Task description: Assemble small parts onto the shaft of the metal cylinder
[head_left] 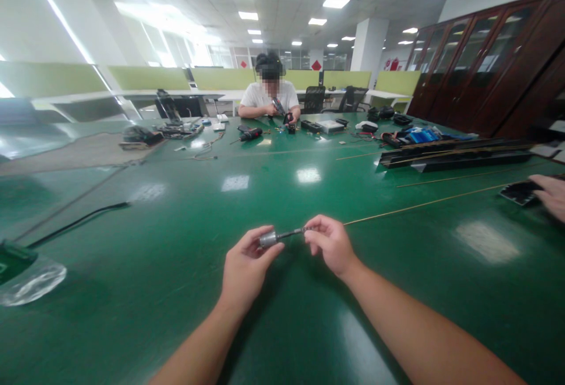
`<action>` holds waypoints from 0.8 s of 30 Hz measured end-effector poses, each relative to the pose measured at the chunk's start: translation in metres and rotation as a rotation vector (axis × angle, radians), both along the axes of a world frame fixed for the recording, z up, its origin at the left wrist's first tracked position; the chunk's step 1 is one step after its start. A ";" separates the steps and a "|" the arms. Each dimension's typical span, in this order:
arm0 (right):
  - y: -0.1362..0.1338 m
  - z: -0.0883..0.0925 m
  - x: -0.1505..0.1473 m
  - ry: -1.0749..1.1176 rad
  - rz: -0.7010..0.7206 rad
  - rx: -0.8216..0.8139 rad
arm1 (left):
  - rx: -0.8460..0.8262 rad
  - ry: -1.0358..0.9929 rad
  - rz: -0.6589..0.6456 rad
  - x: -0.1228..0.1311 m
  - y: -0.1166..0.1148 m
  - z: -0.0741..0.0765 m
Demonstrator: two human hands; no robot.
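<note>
Over the green table (189, 273), my left hand (247, 264) is closed around a short silver metal cylinder (267, 239), thumb below and fingers above. From its right end a thin dark shaft (289, 234) points toward my right hand (329, 244). The thumb and fingertips of that hand pinch the far end of the shaft, where a small part cannot be made out. Behind my right hand, a thin yellow rod (415, 205) runs off to the right. Whether that hand touches the rod cannot be told.
Across the table a person (269, 96) handles a dark tool, near a power drill (250, 133). Another person's hand (551, 193) touches a black profile (519, 192) at right. Long black channels (454, 154) lie beyond. A plastic bag (37, 282) lies at left.
</note>
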State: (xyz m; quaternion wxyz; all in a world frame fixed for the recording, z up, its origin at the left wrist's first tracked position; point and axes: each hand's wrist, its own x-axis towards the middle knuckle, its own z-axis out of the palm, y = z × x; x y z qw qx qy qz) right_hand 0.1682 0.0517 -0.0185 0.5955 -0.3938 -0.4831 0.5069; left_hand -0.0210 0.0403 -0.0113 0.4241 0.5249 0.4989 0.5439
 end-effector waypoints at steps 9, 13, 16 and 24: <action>0.009 -0.005 0.001 0.272 -0.123 -0.117 | -0.018 -0.287 0.064 -0.001 0.006 0.004; 0.008 -0.004 -0.001 0.203 -0.092 -0.110 | -0.123 -0.413 0.049 -0.004 0.009 0.007; 0.008 -0.003 -0.002 0.177 -0.088 -0.108 | -0.169 -0.480 0.093 -0.004 0.009 0.014; 0.009 0.000 0.000 0.129 -0.125 -0.061 | -0.126 -0.101 0.224 -0.066 -0.043 0.061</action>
